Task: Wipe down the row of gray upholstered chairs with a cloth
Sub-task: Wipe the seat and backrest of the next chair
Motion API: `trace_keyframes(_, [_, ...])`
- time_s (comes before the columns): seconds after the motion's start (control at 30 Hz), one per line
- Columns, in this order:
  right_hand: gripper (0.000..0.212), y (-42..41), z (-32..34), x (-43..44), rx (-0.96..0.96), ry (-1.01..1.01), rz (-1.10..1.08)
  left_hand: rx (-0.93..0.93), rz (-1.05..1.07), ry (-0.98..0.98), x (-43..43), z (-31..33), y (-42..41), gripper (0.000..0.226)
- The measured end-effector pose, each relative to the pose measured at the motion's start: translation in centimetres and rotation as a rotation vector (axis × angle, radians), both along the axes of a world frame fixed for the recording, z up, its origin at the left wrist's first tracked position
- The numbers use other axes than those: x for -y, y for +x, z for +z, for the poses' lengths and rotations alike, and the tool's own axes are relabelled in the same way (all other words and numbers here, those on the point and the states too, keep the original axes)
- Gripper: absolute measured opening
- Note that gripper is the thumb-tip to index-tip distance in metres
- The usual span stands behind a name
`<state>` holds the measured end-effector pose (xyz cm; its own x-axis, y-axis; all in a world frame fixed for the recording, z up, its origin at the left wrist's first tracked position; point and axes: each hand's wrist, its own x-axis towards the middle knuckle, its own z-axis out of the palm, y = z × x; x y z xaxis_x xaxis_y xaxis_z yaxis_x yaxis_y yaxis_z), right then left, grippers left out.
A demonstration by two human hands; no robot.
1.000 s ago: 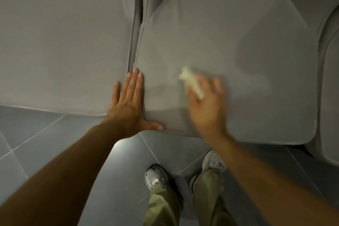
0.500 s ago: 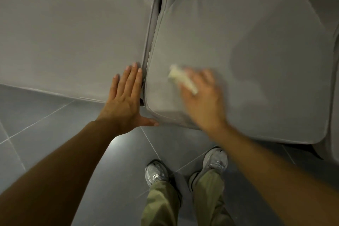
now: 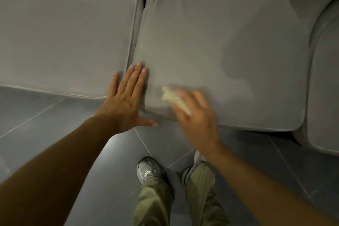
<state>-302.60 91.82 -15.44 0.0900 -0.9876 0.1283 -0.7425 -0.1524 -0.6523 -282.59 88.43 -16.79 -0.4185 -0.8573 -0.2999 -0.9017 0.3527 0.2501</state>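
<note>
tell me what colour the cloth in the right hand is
Pale cream-yellow. The head view shows the cloth gripped by the right hand.

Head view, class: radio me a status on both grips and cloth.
Left grip open, flat across seam between left seat and middle seat. Right grip holds cloth on middle seat's front-left corner, blurred. Nothing blocks the wipe.

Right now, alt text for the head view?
The right hand, motion-blurred, holds a pale cloth to the front of a gray seat cushion. The left hand lies flat over the gap to the next cushion.
</note>
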Motion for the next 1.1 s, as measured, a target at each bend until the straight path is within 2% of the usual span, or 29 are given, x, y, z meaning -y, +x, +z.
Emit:
trace_keyframes(0.1, [0.032, -7.7, 0.5, 0.9, -0.14, -0.057, -0.328, -0.048, -0.003, 0.026, 0.3, 0.6, -3.0, 0.127])
trace_keyframes(0.23, [0.036, -17.8, 0.4, 0.7, -0.354, 0.009, -0.555, -0.07, -0.041, 0.048, 1.4, 0.7, -6.9, 0.118])
trace_keyframes(0.3, [0.042, -19.9, -0.1, 0.1, -0.362, 0.072, -0.679, -0.036, -0.065, 0.054, 1.7, 0.6, -8.0, 0.117])
trace_keyframes(0.37, [0.039, -18.4, -0.8, 0.1, -0.338, 0.086, -0.794, -0.013, -0.088, 0.045, 2.0, 0.3, -8.4, 0.118])
trace_keyframes(0.4, [0.036, -16.3, -1.2, 0.2, -0.325, 0.062, -0.794, -0.017, -0.096, 0.033, 2.1, 0.2, -8.4, 0.12])
trace_keyframes(0.47, [0.036, -11.1, -1.6, 0.4, -0.251, -0.01, -0.661, -0.021, -0.128, -0.021, 2.4, 0.1, -8.4, 0.127])
trace_keyframes(0.53, [0.037, -7.2, -1.2, 0.8, -0.069, -0.006, -0.516, 0.0, -0.167, -0.019, 2.7, 0.2, -8.5, 0.128])
trace_keyframes(0.63, [0.038, -6.9, 0.3, 2.8, 0.138, 0.027, -0.387, 0.034, -0.182, -0.002, 3.7, 0.7, -9.2, 0.123])
trace_keyframes(0.83, [0.03, -13.8, 3.4, 9.2, 0.121, 0.034, -0.489, 0.05, -0.068, -0.048, 7.2, 3.3, -11.8, 0.108])
trace_keyframes(0.97, [0.033, -16.6, 6.1, 13.9, 0.073, 0.009, -0.409, 0.071, 0.033, -0.19, 10.8, 6.3, -13.0, 0.099])
trace_keyframes(1.1, [0.036, -15.7, 8.6, 19.1, 0.068, -0.063, -0.315, 0.117, 0.162, -0.381, 14.4, 9.0, -12.7, 0.097])
